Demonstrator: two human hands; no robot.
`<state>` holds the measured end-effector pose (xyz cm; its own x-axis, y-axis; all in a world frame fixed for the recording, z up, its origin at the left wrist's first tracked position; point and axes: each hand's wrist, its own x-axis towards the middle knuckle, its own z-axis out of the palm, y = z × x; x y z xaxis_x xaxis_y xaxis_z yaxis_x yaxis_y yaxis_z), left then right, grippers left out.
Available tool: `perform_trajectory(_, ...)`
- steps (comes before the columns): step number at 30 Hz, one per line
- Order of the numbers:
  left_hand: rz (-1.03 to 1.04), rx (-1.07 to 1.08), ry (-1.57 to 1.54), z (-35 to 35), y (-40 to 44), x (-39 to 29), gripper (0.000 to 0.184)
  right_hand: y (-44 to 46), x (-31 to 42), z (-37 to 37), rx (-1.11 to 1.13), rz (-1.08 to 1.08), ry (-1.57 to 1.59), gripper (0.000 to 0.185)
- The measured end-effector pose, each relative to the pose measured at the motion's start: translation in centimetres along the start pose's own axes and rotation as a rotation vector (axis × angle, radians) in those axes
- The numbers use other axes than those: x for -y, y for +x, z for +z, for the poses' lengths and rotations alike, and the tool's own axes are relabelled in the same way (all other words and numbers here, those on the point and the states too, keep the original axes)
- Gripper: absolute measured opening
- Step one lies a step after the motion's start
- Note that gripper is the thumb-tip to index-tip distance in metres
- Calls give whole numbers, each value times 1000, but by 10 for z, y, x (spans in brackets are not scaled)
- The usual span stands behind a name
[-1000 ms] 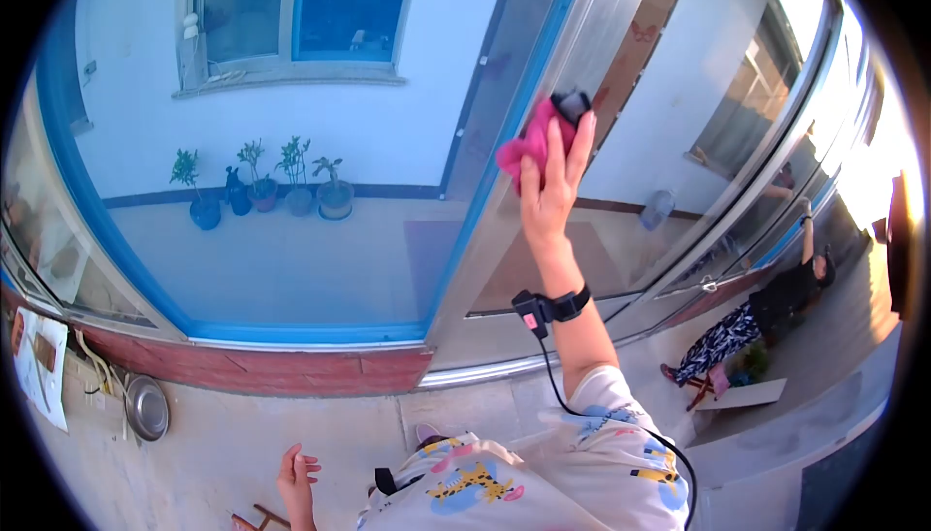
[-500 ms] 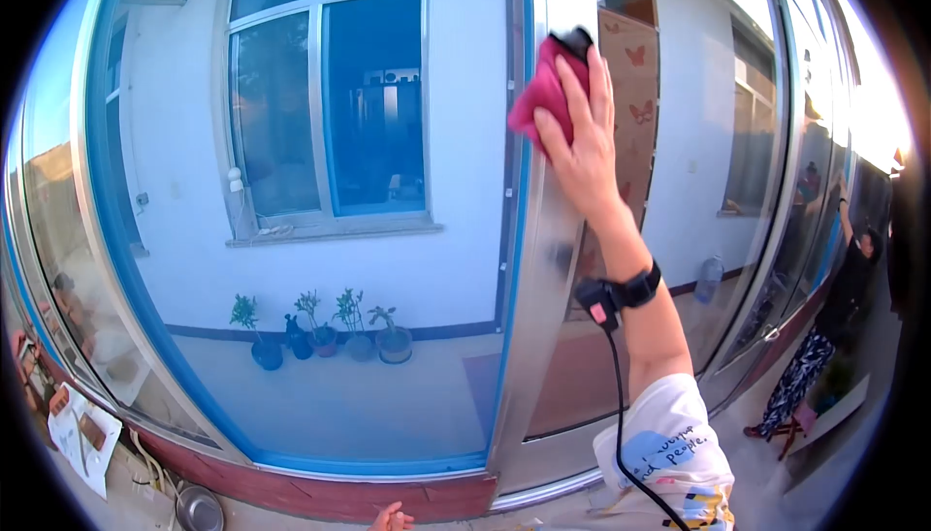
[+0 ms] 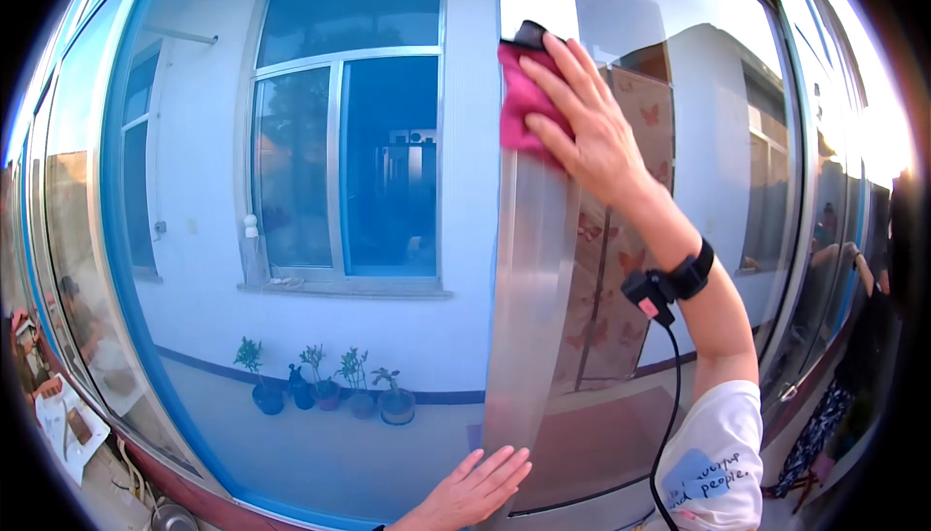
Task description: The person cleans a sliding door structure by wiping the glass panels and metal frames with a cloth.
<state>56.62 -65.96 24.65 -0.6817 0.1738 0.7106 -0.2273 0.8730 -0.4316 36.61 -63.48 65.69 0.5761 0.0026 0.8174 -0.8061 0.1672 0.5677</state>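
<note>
My right hand (image 3: 603,138) is raised high, fingers spread over a pink cloth (image 3: 527,109) that it presses on the pale metal door post (image 3: 531,279). A black piece (image 3: 529,34) shows at the cloth's top edge; its kind I cannot make out. Low in the view, my left hand (image 3: 470,492) is open with fingers stretched out, beside the lower part of the post. It holds nothing; whether it touches the post or the glass I cannot tell. A black strap with a small box (image 3: 669,279) is around my right forearm, and a cable hangs from it.
Left of the post is a large glass pane (image 3: 388,453), with potted plants (image 3: 359,400) and a window behind it. Another glass panel (image 3: 621,434) is at right. Farther right another person (image 3: 853,356) reaches up. A metal bowl (image 3: 173,516) sits at lower left.
My right hand and the cloth have shifted left across the post in view. My left hand has come up from the bottom edge with its fingers extended. The camera view has moved too.
</note>
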Motion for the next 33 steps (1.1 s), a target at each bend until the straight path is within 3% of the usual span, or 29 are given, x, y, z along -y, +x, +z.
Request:
perform_trajectory(1,20,-2,41,2,17,5,51,30,-31,14,-85,-23,11,49)
perform_trajectory(2,11,-9,52,4,32,9,51,58,-74,28,-15,11,-75,53)
perform_trajectory(3,19,-62,104,4,46,14,51,87,-45,-3,41,171,170,48)
perform_trajectory(4,26,-113,156,4,57,21,52,102,-53,3,0,109,170,46)
perform_trajectory(7,28,-114,239,-1,81,39,51,107,-28,4,-5,265,260,45)
perform_trajectory(9,30,-109,184,-7,91,49,49,83,-24,19,-27,124,29,50)
perform_trajectory(11,40,-105,123,-4,94,51,47,38,-1,8,-114,9,73,37)
perform_trajectory(15,178,-161,196,10,93,60,45,-26,45,-8,-89,-8,50,33)
perform_trajectory(18,192,-194,197,17,90,58,43,-10,36,-5,-167,-46,-186,31)
perform_trajectory(19,189,-218,237,19,90,59,42,3,23,-1,-146,-6,-205,40)
perform_trajectory(21,196,-225,225,22,89,59,41,41,-14,13,-128,64,-237,36)
perform_trajectory(24,203,-213,247,21,88,58,40,115,-89,32,-33,105,71,48)
perform_trajectory(26,202,-206,290,19,90,62,40,150,-81,27,-13,76,200,49)
perform_trajectory(29,204,-191,272,19,92,61,38,160,-51,19,92,309,-96,63)
perform_trajectory(33,214,-202,261,20,92,61,32,117,3,0,263,257,-365,67)
